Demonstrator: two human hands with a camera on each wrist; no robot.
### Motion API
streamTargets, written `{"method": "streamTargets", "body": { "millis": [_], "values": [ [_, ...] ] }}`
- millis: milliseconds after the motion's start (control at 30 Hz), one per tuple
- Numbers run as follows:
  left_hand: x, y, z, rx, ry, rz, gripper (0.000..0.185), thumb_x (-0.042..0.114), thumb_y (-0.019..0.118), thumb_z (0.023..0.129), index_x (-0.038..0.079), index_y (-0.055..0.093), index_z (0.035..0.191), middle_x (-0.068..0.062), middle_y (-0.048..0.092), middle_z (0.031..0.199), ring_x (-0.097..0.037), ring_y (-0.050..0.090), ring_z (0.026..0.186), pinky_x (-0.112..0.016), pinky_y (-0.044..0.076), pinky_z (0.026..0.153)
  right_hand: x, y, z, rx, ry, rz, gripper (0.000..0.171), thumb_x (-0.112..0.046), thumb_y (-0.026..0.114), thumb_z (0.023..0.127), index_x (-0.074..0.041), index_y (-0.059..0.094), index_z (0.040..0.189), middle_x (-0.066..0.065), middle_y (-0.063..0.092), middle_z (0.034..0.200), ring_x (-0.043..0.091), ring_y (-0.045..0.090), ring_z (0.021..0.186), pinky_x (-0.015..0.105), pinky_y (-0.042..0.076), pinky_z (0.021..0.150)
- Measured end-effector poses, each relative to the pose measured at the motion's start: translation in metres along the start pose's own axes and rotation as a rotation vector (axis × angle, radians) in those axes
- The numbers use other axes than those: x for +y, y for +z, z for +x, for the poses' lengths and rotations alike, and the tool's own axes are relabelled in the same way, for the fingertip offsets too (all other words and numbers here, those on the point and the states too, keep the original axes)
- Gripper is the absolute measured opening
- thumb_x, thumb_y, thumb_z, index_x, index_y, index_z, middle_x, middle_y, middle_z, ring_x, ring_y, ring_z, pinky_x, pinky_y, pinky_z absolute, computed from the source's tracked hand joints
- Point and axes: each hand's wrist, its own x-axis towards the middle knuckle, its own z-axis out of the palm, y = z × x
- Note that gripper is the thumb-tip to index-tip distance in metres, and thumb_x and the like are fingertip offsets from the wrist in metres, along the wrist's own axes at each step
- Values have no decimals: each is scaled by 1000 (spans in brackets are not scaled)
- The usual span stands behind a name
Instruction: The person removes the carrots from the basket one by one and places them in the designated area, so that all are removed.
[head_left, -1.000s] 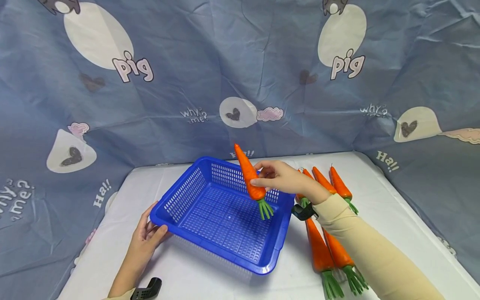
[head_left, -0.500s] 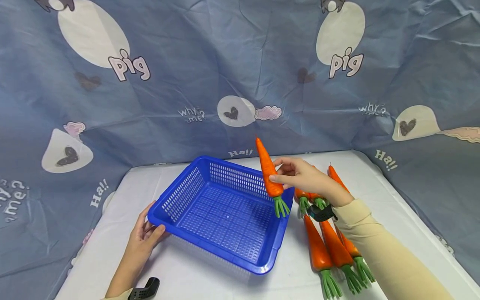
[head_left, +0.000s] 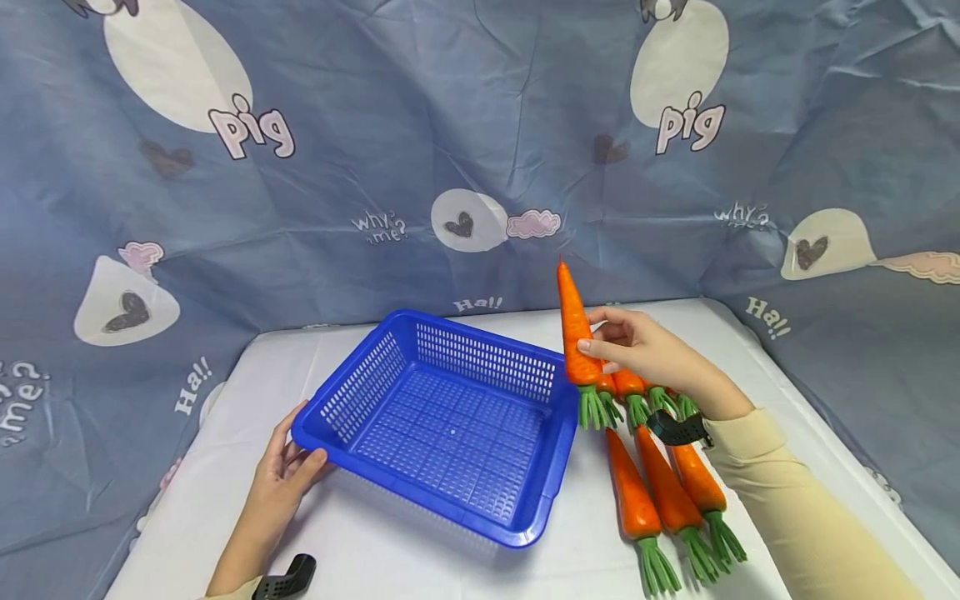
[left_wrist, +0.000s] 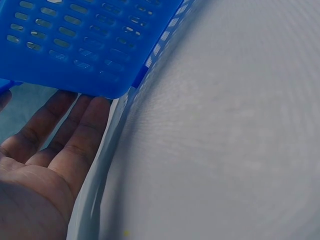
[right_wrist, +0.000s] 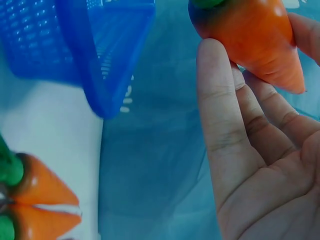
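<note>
My right hand (head_left: pixel 648 350) pinches an orange carrot (head_left: pixel 573 325) with green stem stubs, thumb on one side and fingers on the other. The carrot is held nearly upright, tip up, beside the right rim of a blue plastic basket (head_left: pixel 450 442). Nothing lies inside the basket. At its near left corner, my left hand (head_left: pixel 276 483) holds the rim between thumb and fingers. In the left wrist view, the fingertips (left_wrist: pixel 100 107) touch the basket's lower edge. The right wrist view shows the held carrot (right_wrist: pixel 260 40) between thumb and fingers.
Right of the basket, several carrots (head_left: pixel 633 492) lie on the white table (head_left: pixel 390 542) in two rows. The back row (head_left: pixel 628 385) is partly hidden by my right hand and the held carrot. A blue patterned cloth (head_left: pixel 337 167) hangs behind the table.
My right hand has moved right with the carrot, from above the basket to just beyond its right rim, and the carrot has turned more upright. My left hand keeps its hold.
</note>
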Motion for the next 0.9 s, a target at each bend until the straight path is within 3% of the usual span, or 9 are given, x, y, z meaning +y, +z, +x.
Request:
{"method": "streamTargets", "body": {
  "millis": [267,567,900],
  "values": [
    [-1,0,2,-3,-8,42,74,4,62,108,19,27,171,25,65,132,4,70,114,-22,65,92,8,-16,-26,38,27,28,43,-21,70,106,-5,49,141,9,69,100,15,70,83,32,67,75],
    [0,0,3,0,-13,109,76,8,65,108,23,26,171,32,62,130,8,68,114,-18,63,92,27,-38,-58,47,60,-9,38,-19,69,107,-4,52,138,9,70,102,14,72,85,33,68,74],
    [2,-2,2,-10,1,56,76,3,63,107,19,26,171,27,66,132,6,69,114,-19,63,92,55,-59,-97,72,119,-96,42,-21,64,110,-2,51,145,4,73,101,11,73,89,31,68,79]
  ]
}}
